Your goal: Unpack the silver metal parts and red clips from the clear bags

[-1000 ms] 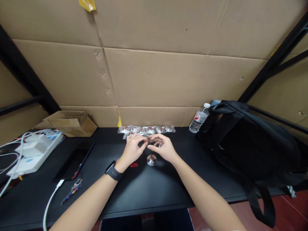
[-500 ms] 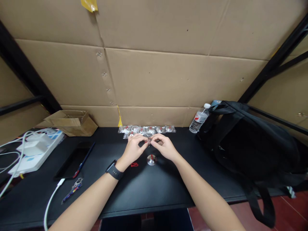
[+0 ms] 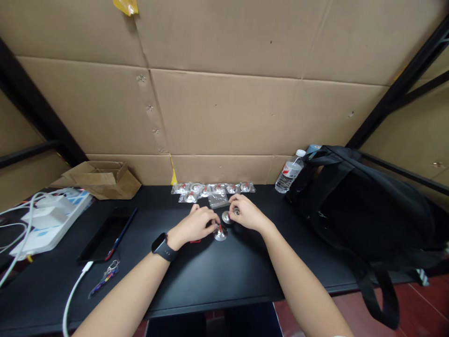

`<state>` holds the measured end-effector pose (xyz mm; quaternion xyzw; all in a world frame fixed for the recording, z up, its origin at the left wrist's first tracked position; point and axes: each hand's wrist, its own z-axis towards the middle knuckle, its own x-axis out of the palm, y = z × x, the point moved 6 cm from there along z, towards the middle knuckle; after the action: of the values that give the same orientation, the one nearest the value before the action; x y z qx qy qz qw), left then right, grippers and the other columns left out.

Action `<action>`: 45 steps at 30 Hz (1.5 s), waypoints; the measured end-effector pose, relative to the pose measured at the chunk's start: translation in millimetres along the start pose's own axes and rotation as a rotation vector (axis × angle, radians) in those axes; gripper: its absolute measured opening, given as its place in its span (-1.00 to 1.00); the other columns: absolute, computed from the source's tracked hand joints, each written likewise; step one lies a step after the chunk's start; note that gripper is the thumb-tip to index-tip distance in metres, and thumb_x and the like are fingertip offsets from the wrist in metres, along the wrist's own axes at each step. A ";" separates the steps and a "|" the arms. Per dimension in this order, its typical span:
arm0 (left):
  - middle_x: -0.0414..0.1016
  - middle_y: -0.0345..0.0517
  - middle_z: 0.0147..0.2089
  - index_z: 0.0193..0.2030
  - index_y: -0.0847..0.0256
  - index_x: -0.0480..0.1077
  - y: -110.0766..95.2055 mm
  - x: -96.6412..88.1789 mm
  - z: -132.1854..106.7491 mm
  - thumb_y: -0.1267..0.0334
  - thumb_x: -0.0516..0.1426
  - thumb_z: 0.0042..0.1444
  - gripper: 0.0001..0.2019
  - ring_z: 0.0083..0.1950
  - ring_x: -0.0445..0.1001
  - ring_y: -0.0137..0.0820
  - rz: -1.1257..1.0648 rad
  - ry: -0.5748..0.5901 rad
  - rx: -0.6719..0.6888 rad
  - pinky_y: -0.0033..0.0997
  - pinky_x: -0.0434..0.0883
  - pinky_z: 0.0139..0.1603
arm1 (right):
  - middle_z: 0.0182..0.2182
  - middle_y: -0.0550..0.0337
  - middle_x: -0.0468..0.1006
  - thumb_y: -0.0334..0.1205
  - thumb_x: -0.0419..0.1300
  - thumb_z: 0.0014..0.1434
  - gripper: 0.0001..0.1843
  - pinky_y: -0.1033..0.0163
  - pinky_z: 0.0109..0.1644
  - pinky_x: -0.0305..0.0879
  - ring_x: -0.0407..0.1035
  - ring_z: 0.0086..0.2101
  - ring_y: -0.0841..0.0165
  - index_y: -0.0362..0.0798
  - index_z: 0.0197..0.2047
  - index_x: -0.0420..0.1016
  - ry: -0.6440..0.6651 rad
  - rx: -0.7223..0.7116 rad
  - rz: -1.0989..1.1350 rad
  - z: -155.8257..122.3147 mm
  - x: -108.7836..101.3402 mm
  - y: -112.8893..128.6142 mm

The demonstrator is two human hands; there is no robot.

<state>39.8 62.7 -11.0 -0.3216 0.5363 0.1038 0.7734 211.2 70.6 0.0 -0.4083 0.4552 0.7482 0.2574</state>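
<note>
My left hand (image 3: 196,225), with a dark smartwatch (image 3: 163,247) on its wrist, has its fingertips closed at the red strap of a shiny domed finger cymbal (image 3: 220,233) on the table. To its right, my right hand (image 3: 248,214) pinches another finger cymbal (image 3: 227,217), tilted just behind the first one. Its fingers cover part of that metal disc. A bit of red cord (image 3: 195,241) shows under my left hand. Beyond my fingers lies a small clear plastic bag (image 3: 218,201). Several bagged finger cymbals (image 3: 232,188) line the back.
A water bottle (image 3: 290,171) and a black backpack (image 3: 365,210) occupy the right side. On the left are an open cardboard box (image 3: 105,180), a white power strip (image 3: 52,223), a dark tablet (image 3: 105,236) and a keychain (image 3: 104,279). Cardboard walls (image 3: 224,112) enclose the black table (image 3: 217,285).
My hands were together over the small bag; now they are apart and nearer me. The left has come down to the cymbal on the table. Another cymbal now shows at my right fingers.
</note>
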 end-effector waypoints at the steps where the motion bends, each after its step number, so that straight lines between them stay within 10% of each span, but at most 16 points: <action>1: 0.60 -0.16 -0.19 -0.11 0.03 0.55 -4.9 1.1 0.0 0.19 0.14 0.28 -0.84 -0.08 0.49 -0.28 -0.012 0.006 0.017 -0.29 0.13 -0.04 | -0.11 0.10 0.53 -0.33 0.27 0.11 -0.95 0.25 -0.03 0.31 0.44 -0.11 0.28 -0.05 -0.39 0.54 0.034 0.015 -0.009 -0.6 0.8 -2.2; 6: 0.59 -0.13 -0.18 -0.13 0.03 0.55 -16.3 10.1 1.3 0.18 0.15 0.29 -0.86 -0.09 0.48 -0.30 -0.035 0.055 0.062 -0.30 0.13 -0.04 | -0.41 0.25 0.59 -0.39 0.27 0.06 -0.90 0.36 -0.30 0.23 0.44 -0.41 0.41 -0.03 -0.33 0.54 0.212 0.086 0.002 -6.1 12.1 -9.5; 18: 0.60 -0.18 -0.24 -0.23 0.11 0.47 7.9 -13.8 2.1 0.24 0.05 0.35 -0.82 -0.16 0.48 -0.31 0.011 -0.103 -0.045 -0.28 0.16 -0.01 | -0.44 0.23 0.63 -0.48 0.25 0.07 -0.81 0.36 -0.26 0.29 0.49 -0.40 0.38 -0.01 -0.34 0.63 0.228 0.025 0.052 -4.4 19.9 -4.4; 31: 0.60 -0.14 -0.23 -0.21 0.18 0.50 34.6 -27.1 3.2 0.11 0.09 0.31 -0.77 -0.20 0.53 -0.33 -0.346 -0.404 -0.203 -0.35 0.39 -0.06 | -0.35 0.12 0.65 -0.09 0.36 0.13 -0.78 0.16 -0.13 0.50 0.57 -0.32 0.25 -0.05 -0.24 0.59 -0.353 0.076 0.791 3.7 -9.0 6.6; 45: 0.62 -0.09 -0.21 -0.22 0.20 0.50 24.7 -16.4 8.0 0.14 0.17 0.26 -0.82 -0.14 0.57 -0.31 -0.587 -0.459 -0.175 -0.31 0.45 0.02 | -0.30 0.11 0.63 -0.12 0.39 0.06 -0.71 0.18 -0.12 0.49 0.54 -0.29 0.29 -0.08 -0.17 0.60 -0.393 0.194 0.994 5.8 21.5 8.1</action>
<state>26.8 89.6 -4.1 -0.4948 0.2234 -0.0074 0.8398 191.4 72.4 -13.0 0.0297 0.6038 0.7965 -0.0107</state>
